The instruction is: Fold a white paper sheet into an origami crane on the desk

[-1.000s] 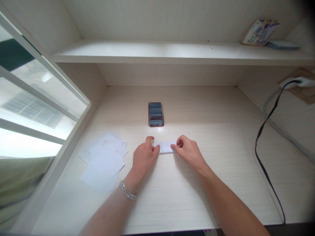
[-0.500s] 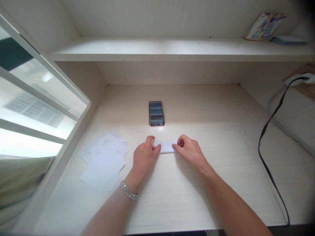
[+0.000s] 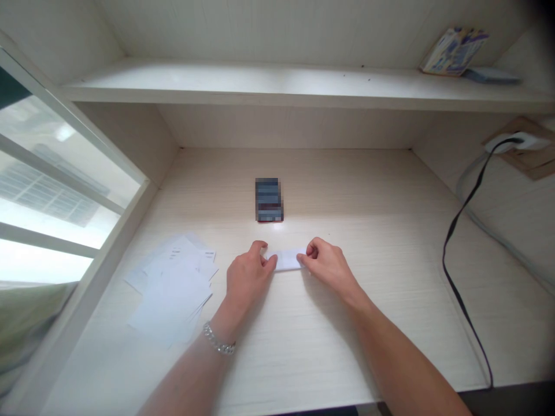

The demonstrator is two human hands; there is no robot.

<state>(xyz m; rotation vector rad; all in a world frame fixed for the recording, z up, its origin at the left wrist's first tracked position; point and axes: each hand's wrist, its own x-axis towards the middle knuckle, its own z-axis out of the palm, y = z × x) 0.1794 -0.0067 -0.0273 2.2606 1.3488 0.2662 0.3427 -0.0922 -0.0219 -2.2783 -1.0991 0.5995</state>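
A small strip of white paper (image 3: 288, 260), looking folded, lies in front of me on the desk between my two hands. My left hand (image 3: 248, 270) pinches its left end, the thumb on top and the index finger curled beyond it. At the right end, my right hand (image 3: 326, 261) grips the paper between thumb and bent fingers. What the fingertips do beneath the paper is hidden. A dark, pixelated rectangular device (image 3: 269, 200) lies flat just beyond the paper.
Loose white paper sheets (image 3: 171, 289) lie in a spread pile at the left. A black cable (image 3: 451, 231) runs from a wall socket (image 3: 522, 144) down the right side. Above, a shelf (image 3: 260, 81) carries a printed packet (image 3: 453, 52). A barred window (image 3: 65, 185) borders the left.
The whole view has shifted slightly, so things appear a little further left. Both hands keep their hold on the paper, with no clear movement relative to the desk.
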